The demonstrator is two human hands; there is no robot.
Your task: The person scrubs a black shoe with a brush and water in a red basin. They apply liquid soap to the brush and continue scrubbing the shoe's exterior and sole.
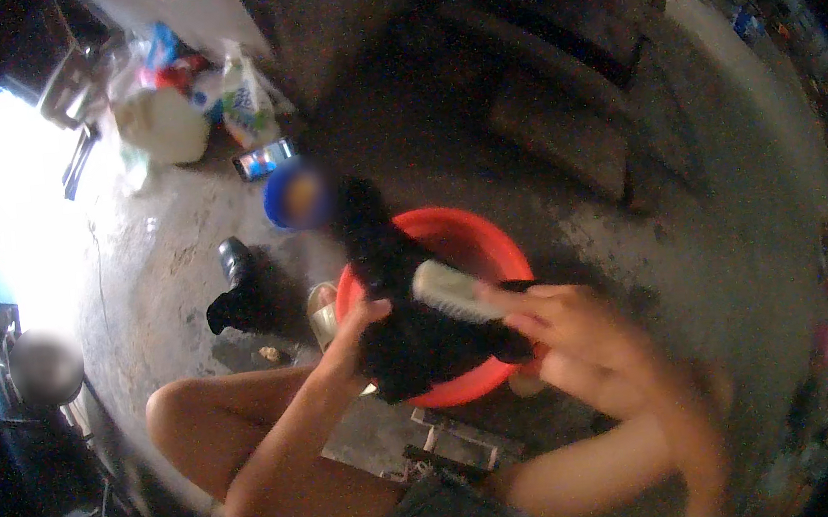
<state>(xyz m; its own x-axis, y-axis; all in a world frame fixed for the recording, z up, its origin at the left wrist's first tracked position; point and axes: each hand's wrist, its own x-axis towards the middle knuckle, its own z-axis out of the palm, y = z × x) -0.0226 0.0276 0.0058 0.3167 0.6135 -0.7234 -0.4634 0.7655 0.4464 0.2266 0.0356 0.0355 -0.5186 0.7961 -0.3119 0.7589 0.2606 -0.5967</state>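
A dark, fuzzy boot-shaped item (420,332) lies across the red plastic basin (490,241); the dim light leaves its exact kind unclear. My left hand (369,332) grips its near left side, the thumb on top and the other fingers hidden. In my right hand (549,320) is a pale scrubbing brush (453,288), its bristles down against or just above the dark material. On the floor to the left lies a black boot (236,292) on its side. The basin's inside is mostly covered by the dark item.
A blue bowl (278,204) with blurred contents stands beyond the basin, beside a lit phone (265,159). Plastic bags (245,103) and a pale container (162,125) are farther back. My foot in a sandal (323,314) is left of the basin. Stone blocks (558,131) stand at the upper right.
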